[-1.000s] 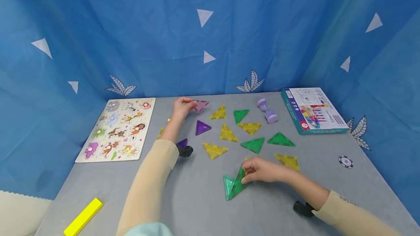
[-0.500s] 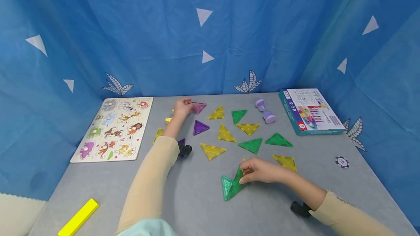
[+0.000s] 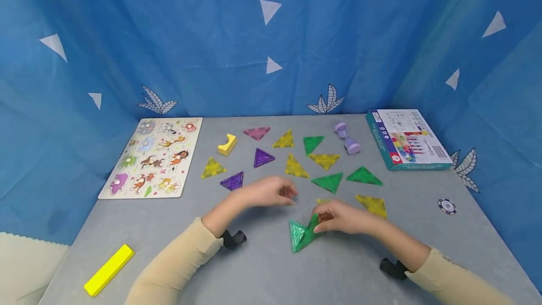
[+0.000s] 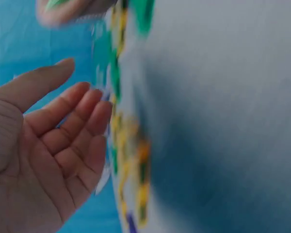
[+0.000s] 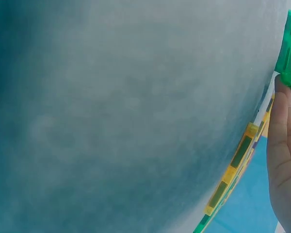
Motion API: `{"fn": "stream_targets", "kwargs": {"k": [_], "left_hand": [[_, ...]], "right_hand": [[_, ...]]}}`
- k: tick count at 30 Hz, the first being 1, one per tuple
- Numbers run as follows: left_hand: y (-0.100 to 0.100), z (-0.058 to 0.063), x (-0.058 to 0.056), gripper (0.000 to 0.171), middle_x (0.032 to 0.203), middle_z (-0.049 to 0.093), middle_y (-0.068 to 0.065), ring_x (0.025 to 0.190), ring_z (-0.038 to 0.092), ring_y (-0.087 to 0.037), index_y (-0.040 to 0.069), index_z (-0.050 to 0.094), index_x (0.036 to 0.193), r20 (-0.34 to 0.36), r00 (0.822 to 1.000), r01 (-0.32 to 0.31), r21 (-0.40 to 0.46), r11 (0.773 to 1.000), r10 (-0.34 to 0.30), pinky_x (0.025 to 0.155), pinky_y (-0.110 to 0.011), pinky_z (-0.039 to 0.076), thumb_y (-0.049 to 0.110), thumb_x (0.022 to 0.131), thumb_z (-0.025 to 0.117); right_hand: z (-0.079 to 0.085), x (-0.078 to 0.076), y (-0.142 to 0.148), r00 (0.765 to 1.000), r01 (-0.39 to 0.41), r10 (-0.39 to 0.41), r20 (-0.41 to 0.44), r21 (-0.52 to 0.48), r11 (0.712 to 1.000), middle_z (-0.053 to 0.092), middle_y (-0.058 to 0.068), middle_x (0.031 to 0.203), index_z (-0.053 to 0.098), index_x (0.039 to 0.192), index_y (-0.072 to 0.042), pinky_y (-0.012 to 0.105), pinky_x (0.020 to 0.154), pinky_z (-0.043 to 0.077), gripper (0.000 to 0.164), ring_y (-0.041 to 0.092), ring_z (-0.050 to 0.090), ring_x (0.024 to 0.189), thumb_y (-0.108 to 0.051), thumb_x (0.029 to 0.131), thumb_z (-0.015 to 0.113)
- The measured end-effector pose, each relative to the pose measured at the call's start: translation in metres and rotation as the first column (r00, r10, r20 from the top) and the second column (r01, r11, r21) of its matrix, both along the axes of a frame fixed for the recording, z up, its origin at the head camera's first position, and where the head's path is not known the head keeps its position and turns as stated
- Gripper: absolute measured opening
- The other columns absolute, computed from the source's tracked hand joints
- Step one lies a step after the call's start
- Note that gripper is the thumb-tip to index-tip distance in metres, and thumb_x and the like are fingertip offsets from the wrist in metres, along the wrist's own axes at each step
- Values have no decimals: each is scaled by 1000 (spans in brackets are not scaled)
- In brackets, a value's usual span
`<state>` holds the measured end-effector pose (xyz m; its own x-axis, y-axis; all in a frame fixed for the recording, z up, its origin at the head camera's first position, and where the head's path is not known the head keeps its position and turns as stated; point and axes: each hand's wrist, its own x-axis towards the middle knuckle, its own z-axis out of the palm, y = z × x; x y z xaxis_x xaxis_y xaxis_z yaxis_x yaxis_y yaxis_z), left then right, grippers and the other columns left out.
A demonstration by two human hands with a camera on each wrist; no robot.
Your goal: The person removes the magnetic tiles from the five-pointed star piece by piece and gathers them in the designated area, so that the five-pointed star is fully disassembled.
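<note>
My right hand (image 3: 340, 217) pinches a green triangular magnetic tile (image 3: 310, 239), which overlaps another green triangle tile (image 3: 296, 232) at its left. In the right wrist view, green tile (image 5: 289, 58) shows at the fingertips of that hand. My left hand (image 3: 271, 191) is over the middle of the table, left of the right hand and apart from it. Its fingers are loosely bent with nothing between them, as the left wrist view shows of the palm (image 4: 43, 179). A pink triangle tile (image 3: 257, 133) lies flat at the back. A yellow tile (image 3: 323, 201) is mostly hidden behind my right hand.
Several yellow, green and purple triangle tiles (image 3: 234, 181) lie across the table's middle. Around them are a yellow arch block (image 3: 227, 145), an animal puzzle board (image 3: 153, 159), a yellow bar (image 3: 109, 269), a purple hourglass (image 3: 347, 138), a boxed set (image 3: 408, 140) and a chip (image 3: 447, 206).
My left hand has let go of the pink tile at the back and come nearer, to the right. The right hand stays on its green tile. The yellow arch block is now uncovered.
</note>
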<state>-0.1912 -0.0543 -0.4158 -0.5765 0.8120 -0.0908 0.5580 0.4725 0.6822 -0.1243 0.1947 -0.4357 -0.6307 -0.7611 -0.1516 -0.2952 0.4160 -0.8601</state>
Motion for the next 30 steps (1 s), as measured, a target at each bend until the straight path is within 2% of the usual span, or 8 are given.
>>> {"fn": "stream_targets", "kwargs": {"k": [3, 7, 13, 19, 22, 26, 28, 30], "left_hand": [[12, -7, 21, 29, 96, 62, 5, 83, 56, -2, 12, 65, 106, -23, 998, 57, -109, 992, -60, 72, -15, 45, 27, 82, 72], [23, -14, 36, 39, 92, 58, 9, 81, 53, -2, 14, 64, 107, -44, 993, 101, -181, 978, -110, 70, -13, 43, 33, 76, 78], [29, -16, 39, 38, 78, 53, 11, 67, 48, -2, 15, 62, 103, -10, 991, 129, -208, 970, -134, 60, -15, 41, 29, 74, 80], [25, -17, 35, 15, 73, 54, 11, 62, 43, -2, 17, 64, 87, 123, 975, 201, -154, 967, -183, 57, -16, 39, 24, 79, 76], [22, -20, 32, 10, 72, 58, 11, 61, 49, -2, 15, 65, 85, 254, 953, 193, -79, 978, -168, 57, -17, 43, 18, 81, 74], [17, -26, 29, 7, 73, 65, 6, 63, 59, -5, 11, 67, 87, 424, 895, 148, 4, 989, -135, 59, -22, 50, 13, 82, 72], [15, -28, 28, 6, 74, 66, 4, 64, 61, -7, 9, 68, 87, 474, 871, 129, 31, 991, -129, 60, -24, 51, 10, 82, 71], [12, -28, 27, 7, 74, 67, 3, 65, 61, -8, 8, 68, 88, 498, 858, 117, 48, 992, -125, 60, -24, 51, 9, 83, 71]], "right_hand": [[4, 1, 1, 1000, 5, -5, -20, 3, 1000, 48, -6, 63, 61, 79, -18, 19, 52, 38, 12, 1, 41, 54, -25, 87, 67], [9, 3, 0, 997, -14, 15, -73, 10, 1000, 62, -4, 75, 65, 87, -21, 21, 56, 45, 4, 2, 50, 63, -25, 87, 66], [13, 9, -1, 984, -54, 49, -174, -24, 998, 66, -8, 85, 67, 93, -20, 24, 66, 51, 6, 4, 60, 75, -19, 88, 65], [11, 11, 0, 976, -88, 71, -204, -72, 994, 68, -3, 87, 67, 95, -19, 25, 67, 52, 9, 8, 63, 78, -15, 88, 64], [11, 11, 0, 975, -89, 71, -210, -79, 993, 68, -5, 88, 67, 95, -20, 25, 68, 52, 9, 7, 63, 80, -15, 88, 64], [13, 12, 1, 974, -76, 58, -218, -76, 994, 68, -7, 89, 68, 96, -21, 26, 67, 52, 9, 7, 62, 78, -18, 88, 64], [14, 12, 2, 975, -67, 49, -215, -75, 995, 68, -6, 88, 68, 95, -21, 25, 66, 52, 8, 6, 61, 76, -20, 88, 64], [16, 12, 3, 978, -57, 40, -203, -78, 995, 68, -4, 87, 68, 95, -21, 26, 64, 51, 8, 6, 59, 74, -21, 89, 64]]}}
